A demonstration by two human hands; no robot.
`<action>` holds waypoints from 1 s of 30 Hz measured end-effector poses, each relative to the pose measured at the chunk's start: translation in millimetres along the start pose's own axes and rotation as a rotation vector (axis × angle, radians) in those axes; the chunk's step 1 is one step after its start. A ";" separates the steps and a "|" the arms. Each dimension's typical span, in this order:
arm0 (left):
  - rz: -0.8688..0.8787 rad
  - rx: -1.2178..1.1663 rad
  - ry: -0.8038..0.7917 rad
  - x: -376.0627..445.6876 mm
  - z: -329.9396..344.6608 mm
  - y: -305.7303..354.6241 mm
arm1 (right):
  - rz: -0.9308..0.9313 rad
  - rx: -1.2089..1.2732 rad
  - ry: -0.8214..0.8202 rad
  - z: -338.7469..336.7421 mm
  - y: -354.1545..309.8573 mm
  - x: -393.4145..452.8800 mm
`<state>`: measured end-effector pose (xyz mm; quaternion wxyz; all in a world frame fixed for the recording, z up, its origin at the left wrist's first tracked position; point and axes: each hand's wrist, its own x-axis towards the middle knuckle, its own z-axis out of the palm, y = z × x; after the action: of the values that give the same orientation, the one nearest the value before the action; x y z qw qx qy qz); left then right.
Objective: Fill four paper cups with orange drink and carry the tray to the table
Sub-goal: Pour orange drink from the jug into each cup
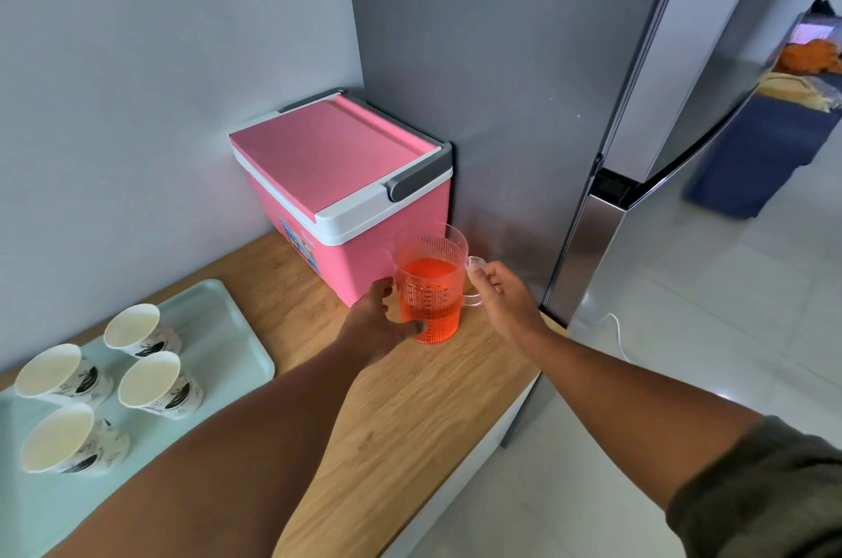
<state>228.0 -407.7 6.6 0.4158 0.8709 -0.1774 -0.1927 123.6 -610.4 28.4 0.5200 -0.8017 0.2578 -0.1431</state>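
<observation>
Head view, left hand (382,320) cupping pitcher (430,288) — right hand (501,300) on handle

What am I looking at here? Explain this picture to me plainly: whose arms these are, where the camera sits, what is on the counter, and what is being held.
There is no machine here. A person wears one wide-angle camera on the head, looking forward and down, so the two bare arms are the wearer's own.

The wooden counter carries a closed pink cooler box against the wall. At the left lies a pale tray with four paper cups, all upright and seemingly empty.

In the middle stands a clear pitcher, about half full of orange drink. The left hand wraps its side; the right hand has its fingers at the handle. The pitcher looks to be resting on the counter. A grey fridge stands to the right.
</observation>
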 end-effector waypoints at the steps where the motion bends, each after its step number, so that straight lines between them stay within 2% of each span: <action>1: 0.007 -0.014 -0.001 1.1 1.9 1.4 | 0.004 0.007 0.003 0.8 -1.8 2.3; 8: 0.019 -0.098 -0.014 4.0 6.9 0.3 | 0.114 0.153 -0.024 6.1 -13.5 15.5; 14: 0.014 -0.115 -0.068 -1.1 1.8 -2.0 | 0.114 0.256 -0.086 11.4 -21.4 13.0; 30: 0.069 -0.021 -0.013 -72.5 -44.6 -28.3 | 0.072 0.363 0.187 65.2 -38.4 -56.6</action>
<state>191.1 -327.7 23.7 0.4301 0.8587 -0.2078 -0.1859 119.4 -516.5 38.2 0.6344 -0.6683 0.3037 -0.2424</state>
